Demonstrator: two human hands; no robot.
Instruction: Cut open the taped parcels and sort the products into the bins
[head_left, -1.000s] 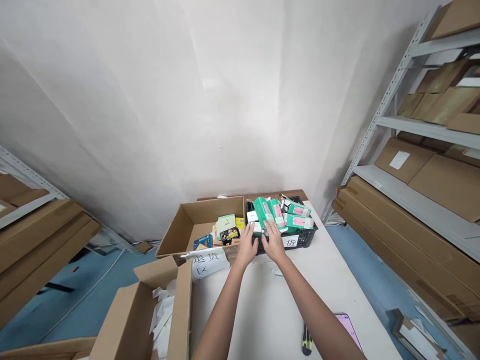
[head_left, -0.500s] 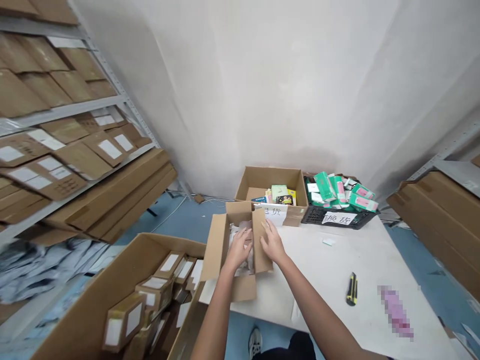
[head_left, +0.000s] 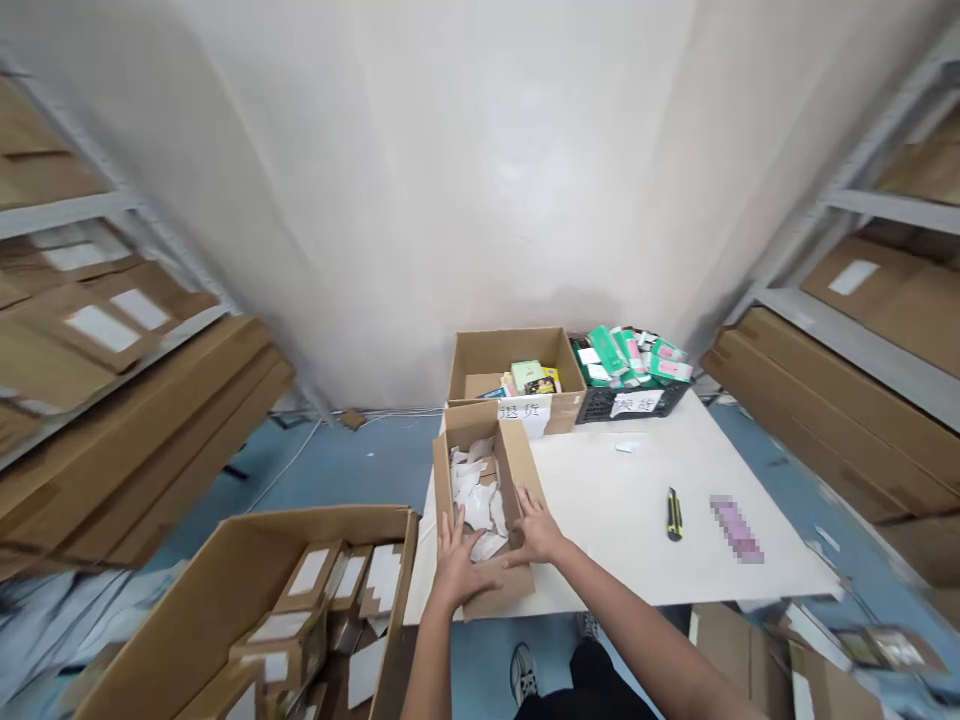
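An open cardboard box [head_left: 525, 455] stands at the table's left side, with crumpled white packing paper [head_left: 471, 487] inside. My left hand [head_left: 457, 568] is at the box's near left corner, fingers spread over its edge. On the right flap and near corner rests my right hand [head_left: 538, 532], its fingers spread too. Neither hand holds a loose item. Whatever lies beneath the paper is mostly hidden.
Behind the box are a carton of small packs [head_left: 510, 342] and a black crate [head_left: 592, 402] with green packs. A utility knife [head_left: 674, 515] and a blurred pink item [head_left: 737, 528] lie right on the white table [head_left: 600, 490]. A large carton [head_left: 202, 590] of parcels stands left.
My left hand has come out of the box's interior to its near left edge. The right hand has slid nearer along the right flap. My view has turned to the right.
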